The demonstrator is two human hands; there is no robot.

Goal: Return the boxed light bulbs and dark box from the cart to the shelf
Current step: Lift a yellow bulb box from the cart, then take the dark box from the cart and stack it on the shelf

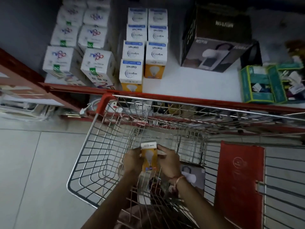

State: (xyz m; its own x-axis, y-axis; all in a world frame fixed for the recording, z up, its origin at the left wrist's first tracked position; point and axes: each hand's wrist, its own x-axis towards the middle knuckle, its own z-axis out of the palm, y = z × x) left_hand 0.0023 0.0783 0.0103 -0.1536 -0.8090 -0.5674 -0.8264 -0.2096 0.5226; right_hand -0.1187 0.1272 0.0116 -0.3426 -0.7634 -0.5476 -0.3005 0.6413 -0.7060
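Inside the wire cart [85, 154], my left hand [132, 160] and my right hand [168, 161] both grip one white-and-orange boxed light bulb [149, 156], held upright between them. A second white box edge shows under my right fingers, too hidden to identify. Lower right in the cart lies a dark box [194, 176] with a pale picture on it. On the white shelf [198, 83] stand two rows of matching bulb boxes [131, 75] and a large dark box [214, 43].
White boxes with colourful logos [97, 65] stand at the shelf's left. Green packs [260, 85] sit at the right. The shelf's red front edge [214, 100] touches the cart's far rim. A red child-seat flap [239, 182] closes the cart's right side. Pale floor tiles lie left.
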